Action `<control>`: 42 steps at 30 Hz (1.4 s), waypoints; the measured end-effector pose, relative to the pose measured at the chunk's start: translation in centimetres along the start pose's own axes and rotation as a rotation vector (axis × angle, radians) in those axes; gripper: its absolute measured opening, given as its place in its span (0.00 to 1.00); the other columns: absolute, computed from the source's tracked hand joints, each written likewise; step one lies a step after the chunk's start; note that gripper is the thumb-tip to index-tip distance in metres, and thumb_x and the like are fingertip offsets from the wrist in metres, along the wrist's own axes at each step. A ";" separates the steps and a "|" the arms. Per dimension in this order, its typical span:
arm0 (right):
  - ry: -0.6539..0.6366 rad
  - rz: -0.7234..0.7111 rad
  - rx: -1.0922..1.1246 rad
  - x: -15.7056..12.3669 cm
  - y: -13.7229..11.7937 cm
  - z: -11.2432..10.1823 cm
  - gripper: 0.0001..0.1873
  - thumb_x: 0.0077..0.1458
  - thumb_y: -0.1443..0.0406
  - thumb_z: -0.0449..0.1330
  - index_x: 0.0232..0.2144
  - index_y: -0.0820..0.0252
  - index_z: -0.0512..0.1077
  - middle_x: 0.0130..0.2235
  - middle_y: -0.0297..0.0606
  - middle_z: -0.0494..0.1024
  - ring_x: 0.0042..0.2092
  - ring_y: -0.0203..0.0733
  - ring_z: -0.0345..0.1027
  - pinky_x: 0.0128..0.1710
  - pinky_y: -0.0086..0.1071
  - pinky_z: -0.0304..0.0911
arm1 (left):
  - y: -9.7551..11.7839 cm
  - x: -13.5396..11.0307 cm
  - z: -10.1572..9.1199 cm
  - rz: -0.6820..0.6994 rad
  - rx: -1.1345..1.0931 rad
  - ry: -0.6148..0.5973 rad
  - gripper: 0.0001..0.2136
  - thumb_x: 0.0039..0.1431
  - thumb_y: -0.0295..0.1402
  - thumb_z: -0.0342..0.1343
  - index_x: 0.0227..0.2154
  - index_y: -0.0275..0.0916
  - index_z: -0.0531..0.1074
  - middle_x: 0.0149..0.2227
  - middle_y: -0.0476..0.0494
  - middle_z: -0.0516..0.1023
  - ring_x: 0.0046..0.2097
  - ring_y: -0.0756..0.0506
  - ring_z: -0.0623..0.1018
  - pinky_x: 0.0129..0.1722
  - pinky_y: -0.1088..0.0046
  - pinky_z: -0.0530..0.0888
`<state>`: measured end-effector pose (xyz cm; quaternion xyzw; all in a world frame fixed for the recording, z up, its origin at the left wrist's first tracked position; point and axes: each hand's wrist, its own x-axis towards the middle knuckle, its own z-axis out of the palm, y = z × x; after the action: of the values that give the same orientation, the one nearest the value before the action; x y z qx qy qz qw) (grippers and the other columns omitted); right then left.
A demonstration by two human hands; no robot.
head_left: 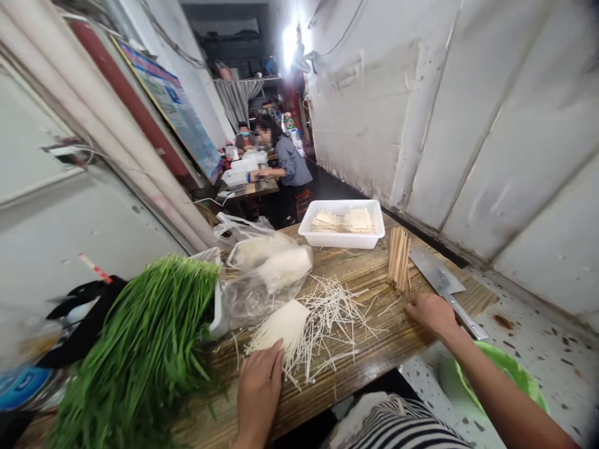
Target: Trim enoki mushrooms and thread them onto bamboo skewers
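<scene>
Bundle of pale, thin-stemmed mushrooms [283, 324], fanned into a smooth, flattened wedge on a brown, wood-grained worktop [397, 337]. At the bundle's near edge, touching it, left hand [261, 380], fingers together and slightly bent; too hidden to tell whether pinching or only pressing. Well to the bundle's right, right hand [433, 313], fingers loosely curled, knuckles up; contents, if any, impossible to make out. Along the bundle's right side, a messy tangle of string-like white strands [332, 305]. Just beyond the bundle, a crinkled, see-through plastic bag [248, 299] with more pale, soft-looking contents. Farther beyond and rightward, a smooth white rectangular tray [341, 239] with flat, pale pieces. Well right of the bundle, slim, straight wooden sticks [399, 259] and a broad, dull-metal cleaver [433, 271]. Left of the bundle, long, grass-like green leaves [150, 337] in a thick heap.
</scene>
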<state>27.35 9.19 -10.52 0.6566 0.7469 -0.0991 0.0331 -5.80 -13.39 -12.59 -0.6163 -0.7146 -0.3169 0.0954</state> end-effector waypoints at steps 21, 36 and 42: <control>-0.229 0.019 0.962 -8.8 0.6 0.5 0.10 0.49 0.59 0.47 0.19 0.55 0.55 0.14 0.25 0.55 0.17 0.31 0.47 0.18 0.26 0.46 | 2.4 10.6 3.3 -0.330 0.399 -0.590 0.29 0.48 0.47 0.56 0.50 0.33 0.68 0.46 0.29 0.75 0.49 0.32 0.72 0.46 0.58 0.65; -0.220 -0.373 1.041 -10.2 -3.0 2.9 0.02 0.43 0.69 0.51 0.22 0.58 0.59 0.22 0.30 0.63 0.25 0.34 0.58 0.25 0.27 0.54 | 2.6 11.2 3.6 -0.452 0.311 -0.571 0.35 0.42 0.47 0.58 0.54 0.35 0.63 0.49 0.28 0.71 0.53 0.28 0.68 0.49 0.49 0.60; -0.206 -0.488 0.897 -10.5 -3.8 2.6 0.04 0.43 0.71 0.51 0.21 0.58 0.60 0.23 0.30 0.63 0.26 0.34 0.57 0.25 0.26 0.54 | -0.7 13.4 3.5 -0.482 0.043 -0.715 0.22 0.40 0.45 0.59 0.38 0.38 0.72 0.37 0.43 0.77 0.40 0.40 0.75 0.38 0.67 0.67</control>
<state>24.85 -2.03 -10.78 0.3999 0.7553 -0.4782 -0.2021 -8.53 -0.41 -8.55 -0.5006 -0.8326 -0.0817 -0.2225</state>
